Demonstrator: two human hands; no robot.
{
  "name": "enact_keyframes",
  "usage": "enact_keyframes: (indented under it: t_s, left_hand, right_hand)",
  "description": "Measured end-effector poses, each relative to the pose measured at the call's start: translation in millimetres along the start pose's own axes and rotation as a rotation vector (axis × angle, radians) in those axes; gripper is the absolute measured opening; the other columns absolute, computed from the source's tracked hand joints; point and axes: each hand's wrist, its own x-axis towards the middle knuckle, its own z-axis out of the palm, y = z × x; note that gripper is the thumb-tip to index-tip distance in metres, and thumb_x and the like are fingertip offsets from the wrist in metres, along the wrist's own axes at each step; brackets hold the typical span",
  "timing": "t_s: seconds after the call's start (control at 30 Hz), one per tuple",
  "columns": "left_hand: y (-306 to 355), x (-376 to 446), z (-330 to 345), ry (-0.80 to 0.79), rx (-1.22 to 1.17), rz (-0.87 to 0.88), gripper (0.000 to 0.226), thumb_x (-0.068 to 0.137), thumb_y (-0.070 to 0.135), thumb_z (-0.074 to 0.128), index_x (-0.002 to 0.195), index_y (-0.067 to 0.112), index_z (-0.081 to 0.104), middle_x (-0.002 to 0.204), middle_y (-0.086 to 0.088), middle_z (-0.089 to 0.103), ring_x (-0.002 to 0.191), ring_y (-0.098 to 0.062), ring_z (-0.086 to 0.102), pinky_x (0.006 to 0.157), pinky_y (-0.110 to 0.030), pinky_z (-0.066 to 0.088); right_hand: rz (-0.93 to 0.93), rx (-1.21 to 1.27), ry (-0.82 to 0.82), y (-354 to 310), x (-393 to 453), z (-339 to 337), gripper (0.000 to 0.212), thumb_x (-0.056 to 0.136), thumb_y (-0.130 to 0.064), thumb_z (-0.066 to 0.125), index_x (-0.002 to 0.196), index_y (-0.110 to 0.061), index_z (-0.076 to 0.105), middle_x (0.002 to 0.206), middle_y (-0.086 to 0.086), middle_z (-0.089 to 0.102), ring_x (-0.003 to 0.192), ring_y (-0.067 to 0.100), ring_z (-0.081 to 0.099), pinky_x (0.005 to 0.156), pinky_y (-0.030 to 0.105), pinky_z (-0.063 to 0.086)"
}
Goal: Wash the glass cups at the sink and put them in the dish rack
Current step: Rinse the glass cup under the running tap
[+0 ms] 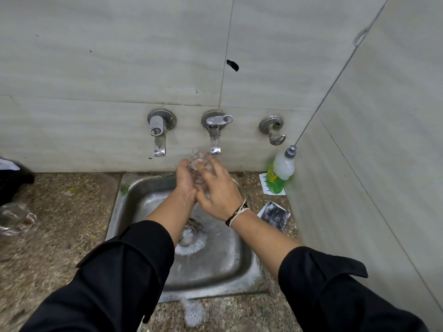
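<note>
A clear glass cup (pixel 198 164) is held between both hands over the steel sink (pixel 227 257), just below the middle tap (pixel 214 140). My left hand (pixel 186 182) cups it from the left and my right hand (pixel 219 191) wraps it from the right. Water splashes around the glass's top. Another clear glass (pixel 188 234) lies in the sink near the drain, partly hidden by my left forearm. Clear glassware (pixel 15 218) sits on the counter at the far left edge.
A left tap (pixel 158 137) and a wall fitting (pixel 273 128) flank the middle tap. A green dish-soap bottle (pixel 279 173) stands right of the sink, a soapy scrub pad (pixel 274 214) beside it. Foam (pixel 193 311) lies on the speckled counter's front edge. A dark object (pixel 12 180) is at left.
</note>
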Motion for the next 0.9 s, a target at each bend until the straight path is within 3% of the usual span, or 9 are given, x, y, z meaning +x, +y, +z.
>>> enact_keyframes:
  t_s: [0.17, 0.27, 0.37, 0.53, 0.6, 0.67, 0.73, 0.83, 0.9]
  left_hand:
    - [-5.1, -0.7, -8.2, 0.027, 0.084, -0.007, 0.041, 0.096, 0.033, 0.044, 0.112, 0.003, 0.067, 0.102, -0.017, 0.069, 0.086, -0.03, 0.069, 0.08, -0.041, 0.059]
    - [-10.3, -7.2, -2.8, -0.001, 0.217, 0.051, 0.028, 0.098, 0.027, 0.051, 0.096, 0.006, 0.07, 0.09, -0.014, 0.07, 0.079, -0.027, 0.07, 0.077, -0.039, 0.06]
    - [-9.1, -9.5, -1.7, -0.055, 0.259, 0.116, 0.02, 0.097, 0.022, 0.058, 0.089, 0.008, 0.069, 0.084, -0.009, 0.072, 0.074, -0.023, 0.071, 0.068, -0.034, 0.06]
    - [-6.4, -15.2, -4.4, -0.084, 0.256, 0.162, 0.022, 0.099, 0.031, 0.062, 0.097, 0.01, 0.07, 0.086, -0.007, 0.07, 0.078, -0.023, 0.069, 0.072, -0.036, 0.06]
    - [-8.6, -16.5, -8.2, -0.092, 0.23, 0.176, 0.031, 0.098, 0.041, 0.062, 0.106, 0.012, 0.069, 0.094, -0.01, 0.069, 0.089, -0.027, 0.068, 0.081, -0.041, 0.058]
    - [-9.4, -22.1, -9.5, -0.089, 0.232, 0.157, 0.035, 0.098, 0.046, 0.061, 0.106, 0.012, 0.07, 0.088, -0.008, 0.068, 0.084, -0.024, 0.067, 0.078, -0.039, 0.057]
    - [-10.5, -27.4, -7.7, -0.118, 0.27, 0.128, 0.031, 0.1, 0.042, 0.06, 0.103, 0.013, 0.071, 0.081, -0.004, 0.069, 0.073, -0.018, 0.067, 0.069, -0.033, 0.056]
    - [-10.6, -30.2, -4.4, -0.148, 0.296, 0.085, 0.02, 0.102, 0.029, 0.06, 0.109, 0.014, 0.07, 0.099, -0.005, 0.073, 0.088, -0.017, 0.07, 0.08, -0.033, 0.055]
    - [-8.5, -29.9, -4.6, -0.145, 0.305, 0.083, 0.026, 0.101, 0.026, 0.059, 0.116, 0.007, 0.07, 0.106, -0.01, 0.073, 0.098, -0.023, 0.069, 0.087, -0.036, 0.055]
  right_hand:
    - [0.15, 0.086, 0.017, 24.3, -2.3, -11.2, 0.06, 0.089, -0.039, 0.055, 0.142, -0.013, 0.047, 0.138, 0.012, 0.052, 0.122, 0.028, 0.054, 0.101, 0.043, 0.049]
    - [0.305, 0.25, 0.016, 22.2, 7.6, -13.8, 0.058, 0.086, -0.045, 0.071, 0.13, -0.011, 0.053, 0.116, 0.009, 0.067, 0.106, 0.024, 0.063, 0.089, 0.032, 0.051]
    - [0.382, 0.278, 0.067, 20.2, 12.3, -12.2, 0.06, 0.083, -0.046, 0.074, 0.128, -0.009, 0.058, 0.12, 0.009, 0.066, 0.11, 0.023, 0.062, 0.09, 0.031, 0.049]
    - [0.226, 0.182, 0.062, 18.5, 13.0, -11.6, 0.053, 0.088, -0.026, 0.072, 0.132, -0.002, 0.056, 0.125, 0.016, 0.064, 0.117, 0.03, 0.059, 0.098, 0.032, 0.044]
    - [0.157, 0.091, 0.024, 20.5, 13.1, -8.9, 0.057, 0.088, -0.021, 0.071, 0.137, 0.001, 0.051, 0.129, 0.02, 0.059, 0.119, 0.035, 0.058, 0.099, 0.037, 0.045]
    - [0.122, -0.005, -0.001, 21.4, 11.4, -3.5, 0.061, 0.087, -0.017, 0.068, 0.141, 0.001, 0.046, 0.134, 0.022, 0.054, 0.116, 0.041, 0.058, 0.097, 0.044, 0.049]
    - [0.079, -0.115, -0.003, 20.5, 7.2, 3.2, 0.064, 0.086, -0.012, 0.066, 0.144, 0.0, 0.044, 0.142, 0.023, 0.05, 0.114, 0.043, 0.058, 0.096, 0.046, 0.05]
    - [0.015, -0.215, 0.058, 20.6, -1.7, 8.8, 0.068, 0.083, -0.008, 0.069, 0.146, -0.004, 0.044, 0.148, 0.018, 0.047, 0.109, 0.038, 0.058, 0.093, 0.044, 0.053]
    - [0.013, -0.143, 0.082, 23.2, -9.3, 9.5, 0.069, 0.084, -0.02, 0.069, 0.147, -0.008, 0.041, 0.147, 0.013, 0.046, 0.115, 0.033, 0.055, 0.095, 0.043, 0.053]
